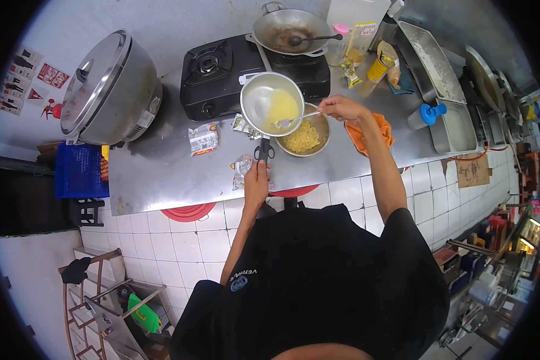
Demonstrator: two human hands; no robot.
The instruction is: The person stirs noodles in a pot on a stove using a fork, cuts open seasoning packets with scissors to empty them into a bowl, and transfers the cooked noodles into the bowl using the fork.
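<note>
My left hand (pixel 257 182) is wrapped round the black handle of a saucepan (pixel 253 103), which is held tilted towards the right. Yellowish liquid (pixel 284 108) lies in the pan. With my right hand (pixel 343 109) I grip a fork (pixel 303 117), its tines at the pan's right rim. Below and partly behind the pan is a metal bowl (pixel 325 141) of cooked noodles (pixel 302 139). Scissors (pixel 271 153) lie behind the pan handle. Near them are an opened noodle packet (pixel 204 139) and a torn wrapper (pixel 241 170) on the counter.
A two-burner stove (pixel 225 75) stands at the back, with a wok (pixel 282 27) and ladle on its right side. A large rice cooker (pixel 111 90) is at the left. An orange cloth (pixel 378 137), a blue-lidded bottle (pixel 424 116) and metal trays (pixel 460 129) are to the right.
</note>
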